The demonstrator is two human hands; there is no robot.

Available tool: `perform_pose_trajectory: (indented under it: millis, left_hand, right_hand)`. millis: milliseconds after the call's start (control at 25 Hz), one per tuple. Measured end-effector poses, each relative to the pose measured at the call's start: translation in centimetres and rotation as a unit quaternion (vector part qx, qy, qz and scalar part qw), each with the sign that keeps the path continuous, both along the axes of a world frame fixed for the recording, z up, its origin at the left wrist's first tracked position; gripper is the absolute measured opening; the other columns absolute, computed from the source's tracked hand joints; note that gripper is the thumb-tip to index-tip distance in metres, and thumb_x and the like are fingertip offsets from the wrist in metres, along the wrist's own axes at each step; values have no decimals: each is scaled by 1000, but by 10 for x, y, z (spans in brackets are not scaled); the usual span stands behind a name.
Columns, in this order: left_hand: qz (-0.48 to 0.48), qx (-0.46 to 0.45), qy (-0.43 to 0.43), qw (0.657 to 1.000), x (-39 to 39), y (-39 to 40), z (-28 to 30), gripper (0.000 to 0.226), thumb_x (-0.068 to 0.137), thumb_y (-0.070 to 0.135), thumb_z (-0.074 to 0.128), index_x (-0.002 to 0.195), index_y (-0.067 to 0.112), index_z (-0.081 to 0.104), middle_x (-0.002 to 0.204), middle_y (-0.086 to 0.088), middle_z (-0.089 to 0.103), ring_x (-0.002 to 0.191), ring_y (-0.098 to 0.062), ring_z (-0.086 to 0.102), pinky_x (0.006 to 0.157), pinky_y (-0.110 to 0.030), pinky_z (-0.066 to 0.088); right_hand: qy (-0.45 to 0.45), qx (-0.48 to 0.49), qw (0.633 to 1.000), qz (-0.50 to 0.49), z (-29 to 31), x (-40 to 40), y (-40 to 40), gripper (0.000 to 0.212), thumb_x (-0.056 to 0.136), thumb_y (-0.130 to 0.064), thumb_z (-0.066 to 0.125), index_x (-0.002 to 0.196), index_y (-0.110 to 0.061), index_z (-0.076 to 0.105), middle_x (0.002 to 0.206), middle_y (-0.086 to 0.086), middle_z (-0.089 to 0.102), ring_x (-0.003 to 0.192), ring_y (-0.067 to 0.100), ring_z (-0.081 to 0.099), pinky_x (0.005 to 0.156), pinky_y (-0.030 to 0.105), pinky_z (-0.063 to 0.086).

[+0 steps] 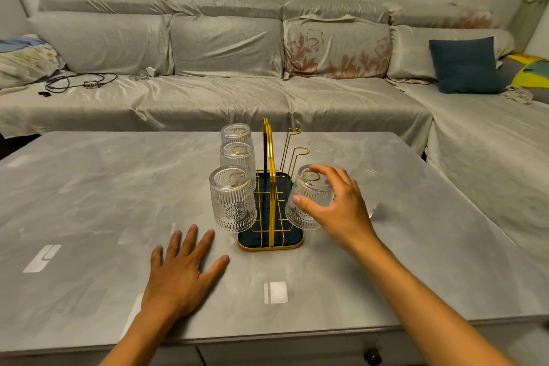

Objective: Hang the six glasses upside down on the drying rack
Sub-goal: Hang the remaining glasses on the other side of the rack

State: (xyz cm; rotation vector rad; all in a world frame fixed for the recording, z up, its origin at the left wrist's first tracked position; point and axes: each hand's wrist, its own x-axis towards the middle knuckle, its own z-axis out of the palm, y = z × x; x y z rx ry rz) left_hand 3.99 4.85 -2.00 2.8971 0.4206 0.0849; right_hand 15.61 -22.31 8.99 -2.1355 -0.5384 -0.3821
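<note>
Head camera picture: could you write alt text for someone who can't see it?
A person's right hand grips an upside-down glass on the near right hook of a gold drying rack; three glasses already hang on its left side. The left hand lies flat on the grey table, a covered sofa behind.
</note>
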Motion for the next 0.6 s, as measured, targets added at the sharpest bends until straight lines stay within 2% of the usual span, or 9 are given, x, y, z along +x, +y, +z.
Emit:
perform_pose_trajectory:
  millis: [80, 160, 200, 280, 360, 400, 480, 600]
  left_hand:
    - [-1, 2, 3, 1000, 0, 0, 0, 88, 67, 87, -8, 144, 44, -12, 161, 10, -11, 148, -18, -13, 118, -49, -6]
    - [0, 4, 3, 1000, 1, 1, 1, 89, 68, 87, -8, 145, 44, -11, 161, 9, -11, 148, -18, -12, 118, -49, -6]
    - [0, 5, 4, 1000, 1, 1, 1, 89, 68, 87, -7, 146, 45, -9, 161, 9, -10, 148, -18, -12, 118, -49, -6]
    - [-1, 9, 5, 1000, 1, -1, 1, 87, 69, 86, -6, 147, 46, -7, 161, 9, -10, 148, -19, -12, 118, -49, -5]
    - [1, 6, 3, 1000, 1, -1, 2, 87, 70, 86, -5, 147, 46, -7, 161, 9, -10, 148, -19, -12, 118, -49, -6]
    - [2, 4, 4, 1000, 1, 0, 2, 87, 70, 86, -5, 147, 47, -5, 161, 10, -9, 148, -18, -12, 118, -49, -6]
    - [5, 2, 7, 1000, 1, -1, 2, 87, 69, 87, -4, 148, 48, -2, 161, 10, -8, 148, -18, -12, 117, -49, -6]
    - [17, 3, 3, 1000, 1, -2, 2, 87, 69, 87, -3, 148, 49, 1, 162, 11, -6, 148, -17, -10, 117, -48, -4]
  right_hand:
    - [-23, 68, 997, -32, -11, -4, -13, 58, 77, -59, 64, 127, -40, 42, 126, -11, 49, 107, 9, 47, 82, 28, 46]
    - [-49, 179, 973, -141, -26, -2, -32, 54, 78, -56, 63, 124, -39, 40, 124, -9, 49, 100, 9, 52, 75, 32, 49]
    - [-34, 216, 955, -201, -34, 5, -42, 58, 76, -49, 66, 126, -36, 39, 127, -6, 48, 101, 14, 53, 76, 37, 49]
    - [82, 222, 937, -259, -49, 25, -59, 77, 73, -34, 75, 136, -30, 30, 137, 2, 42, 112, 26, 51, 88, 43, 46]
    - [200, 208, 934, -210, -60, 45, -65, 92, 69, -21, 81, 142, -25, 24, 140, 7, 44, 117, 29, 50, 94, 39, 43]
    - [225, 203, 935, -183, -63, 53, -65, 93, 68, -17, 82, 142, -23, 25, 137, 8, 48, 115, 28, 52, 93, 37, 44]
    - [227, 182, 941, -171, -69, 66, -66, 92, 67, -14, 82, 141, -22, 28, 135, 8, 52, 112, 29, 54, 92, 36, 45]
    - [231, 159, 945, -170, -71, 75, -69, 89, 67, -19, 84, 138, -21, 31, 135, 10, 52, 111, 30, 54, 94, 41, 47]
